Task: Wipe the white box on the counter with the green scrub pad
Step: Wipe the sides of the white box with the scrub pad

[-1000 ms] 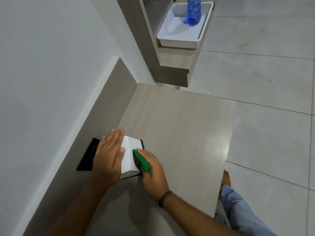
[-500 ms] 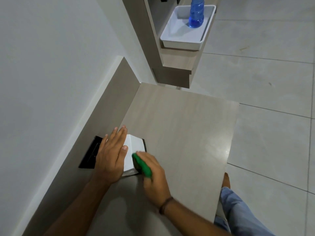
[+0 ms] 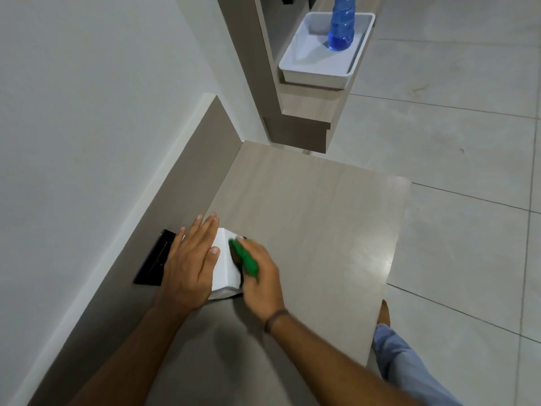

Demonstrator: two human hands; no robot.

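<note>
A small white box stands on the wood-grain counter close to the back panel. My left hand lies flat on top of the box with its fingers stretched out, covering most of the lid. My right hand grips a green scrub pad and presses it against the box's right side face. Only the pad's upper edge shows between my fingers.
A black socket plate sits in the brown back panel just left of the box. Farther back a white tray holding a blue bottle rests on a shelf unit. Tiled floor, my foot and a jeans leg lie to the right.
My right hand has slid the green pad a little along the box's right side, toward the far end. My left hand has stayed flat on the box.
</note>
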